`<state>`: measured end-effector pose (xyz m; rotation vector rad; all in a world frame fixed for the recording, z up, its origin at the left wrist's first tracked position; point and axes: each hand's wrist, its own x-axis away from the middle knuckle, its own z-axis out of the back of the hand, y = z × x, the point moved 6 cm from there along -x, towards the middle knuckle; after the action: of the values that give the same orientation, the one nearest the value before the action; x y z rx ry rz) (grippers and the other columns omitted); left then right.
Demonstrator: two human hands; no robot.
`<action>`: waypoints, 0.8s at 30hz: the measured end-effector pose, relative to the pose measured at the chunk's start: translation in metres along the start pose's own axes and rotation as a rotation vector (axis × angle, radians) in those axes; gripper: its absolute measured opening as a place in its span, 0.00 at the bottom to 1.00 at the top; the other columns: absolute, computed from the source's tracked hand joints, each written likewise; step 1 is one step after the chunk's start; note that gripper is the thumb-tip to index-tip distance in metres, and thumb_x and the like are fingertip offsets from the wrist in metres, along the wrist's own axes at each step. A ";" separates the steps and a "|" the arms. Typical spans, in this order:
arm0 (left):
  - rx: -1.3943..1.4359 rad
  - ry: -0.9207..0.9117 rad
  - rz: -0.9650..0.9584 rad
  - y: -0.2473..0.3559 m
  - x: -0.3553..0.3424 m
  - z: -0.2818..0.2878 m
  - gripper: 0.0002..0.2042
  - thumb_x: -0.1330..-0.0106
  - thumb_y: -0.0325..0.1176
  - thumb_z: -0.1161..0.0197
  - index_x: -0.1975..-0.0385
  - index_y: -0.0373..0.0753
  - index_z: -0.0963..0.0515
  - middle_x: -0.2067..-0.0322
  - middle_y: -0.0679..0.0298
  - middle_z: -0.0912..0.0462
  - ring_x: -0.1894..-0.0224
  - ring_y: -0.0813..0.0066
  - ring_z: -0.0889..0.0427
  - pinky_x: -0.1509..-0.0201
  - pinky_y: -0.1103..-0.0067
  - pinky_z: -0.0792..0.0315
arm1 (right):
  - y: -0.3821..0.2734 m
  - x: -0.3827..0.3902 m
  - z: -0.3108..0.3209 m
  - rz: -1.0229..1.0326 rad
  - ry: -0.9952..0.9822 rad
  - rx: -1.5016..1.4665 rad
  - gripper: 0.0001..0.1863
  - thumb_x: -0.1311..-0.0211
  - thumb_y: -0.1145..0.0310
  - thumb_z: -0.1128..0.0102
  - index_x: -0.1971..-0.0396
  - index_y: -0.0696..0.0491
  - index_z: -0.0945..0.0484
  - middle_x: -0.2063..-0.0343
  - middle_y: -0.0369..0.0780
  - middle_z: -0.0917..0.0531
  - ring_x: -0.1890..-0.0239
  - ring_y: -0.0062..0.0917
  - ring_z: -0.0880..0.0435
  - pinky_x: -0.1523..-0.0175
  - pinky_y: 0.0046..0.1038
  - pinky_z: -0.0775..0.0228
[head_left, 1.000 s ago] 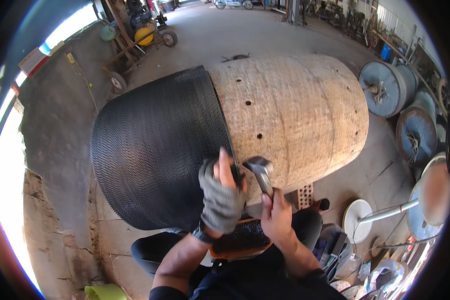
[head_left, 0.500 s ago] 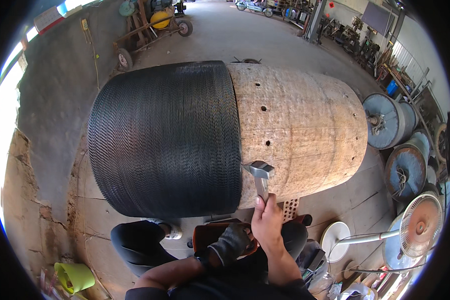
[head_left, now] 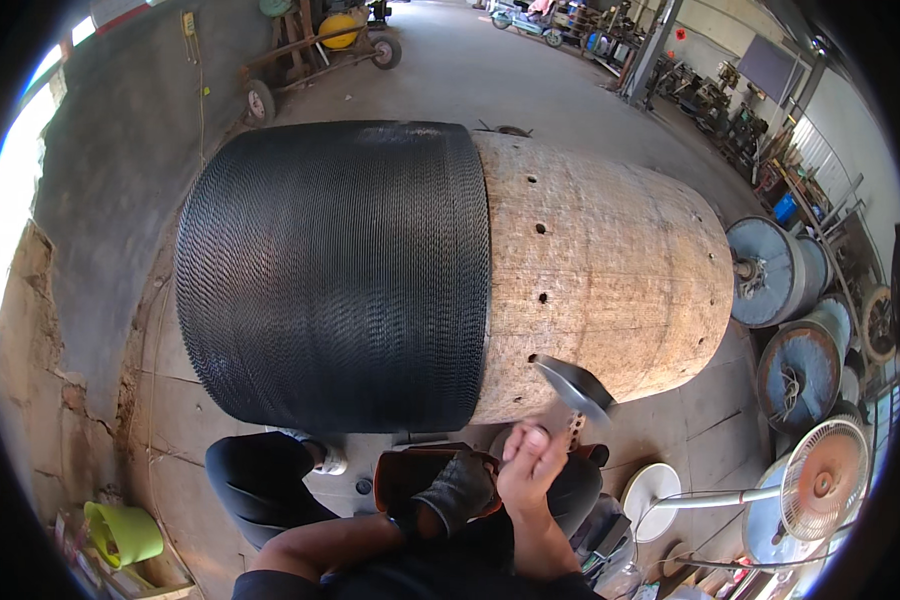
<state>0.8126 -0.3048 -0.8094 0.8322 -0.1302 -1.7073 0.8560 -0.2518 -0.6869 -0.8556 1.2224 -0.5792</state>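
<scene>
A large drum lies on its side before me. Its left part is a black toothed roll, closely wound or ridged, and its right part a pale wooden cylinder with several dark holes. My right hand, bare, is closed round the handle of a hammer. The hammer's metal head is tilted over the lower front of the wood, near a hole by the black edge. My left hand, in a grey glove, is at a reddish-brown bin between my knees. Its fingers are curled, and what they hold is hidden.
A standing fan with a round white base is at the right. Behind it are several metal spools. A green bucket stands at lower left, a wheeled cart beyond the drum, and a grey wall at left.
The hammer has come away from the black edge, moving right and down, and its head has turned. My right hand has lowered slightly. The left hand stays at the bin.
</scene>
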 end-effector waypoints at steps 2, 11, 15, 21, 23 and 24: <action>0.001 -0.006 -0.011 0.000 -0.003 0.003 0.09 0.44 0.36 0.37 0.78 0.37 0.18 0.78 0.55 0.17 0.76 0.53 0.17 0.72 0.61 0.25 | -0.002 -0.004 0.004 0.144 0.058 0.004 0.11 0.24 0.65 0.51 0.62 0.59 0.31 0.79 0.39 0.26 0.81 0.22 0.27 0.75 0.24 0.36; 0.202 0.071 0.359 -0.020 0.006 -0.008 0.10 0.44 0.38 0.35 0.75 0.37 0.19 0.75 0.54 0.17 0.73 0.52 0.17 0.70 0.61 0.25 | -0.020 -0.004 0.002 0.231 0.142 0.018 0.14 0.22 0.63 0.54 0.64 0.58 0.32 0.76 0.35 0.27 0.81 0.17 0.32 0.75 0.20 0.37; -0.064 0.041 0.032 0.003 0.010 0.030 0.13 0.41 0.40 0.34 0.68 0.36 0.21 0.73 0.52 0.19 0.71 0.51 0.18 0.68 0.61 0.26 | -0.008 -0.014 -0.009 0.090 -0.136 0.611 0.12 0.24 0.65 0.50 0.63 0.60 0.28 0.77 0.40 0.25 0.79 0.22 0.25 0.74 0.29 0.32; -0.307 0.400 0.033 0.001 -0.012 0.183 0.15 0.47 0.27 0.36 0.58 0.37 0.22 0.57 0.55 0.21 0.59 0.58 0.22 0.55 0.59 0.30 | -0.043 -0.007 0.002 0.290 0.118 0.119 0.18 0.21 0.59 0.56 0.64 0.60 0.31 0.80 0.35 0.29 0.80 0.18 0.32 0.74 0.21 0.38; -0.411 0.583 -0.034 -0.006 -0.023 0.232 0.21 0.54 0.22 0.35 0.56 0.37 0.23 0.53 0.58 0.21 0.50 0.56 0.22 0.42 0.59 0.30 | -0.011 -0.009 0.005 0.143 -0.059 0.203 0.17 0.21 0.59 0.54 0.64 0.59 0.33 0.81 0.41 0.27 0.82 0.29 0.28 0.75 0.28 0.36; -0.399 0.620 -0.025 -0.012 -0.033 0.250 0.23 0.56 0.22 0.34 0.55 0.38 0.24 0.53 0.59 0.21 0.50 0.56 0.22 0.42 0.57 0.30 | 0.001 -0.014 -0.003 0.071 -0.127 0.506 0.15 0.22 0.62 0.52 0.63 0.60 0.32 0.81 0.44 0.25 0.82 0.37 0.26 0.75 0.32 0.34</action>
<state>0.6597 -0.3544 -0.6151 1.0151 0.6224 -1.3600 0.8492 -0.2414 -0.6803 -0.4132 0.9265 -0.7245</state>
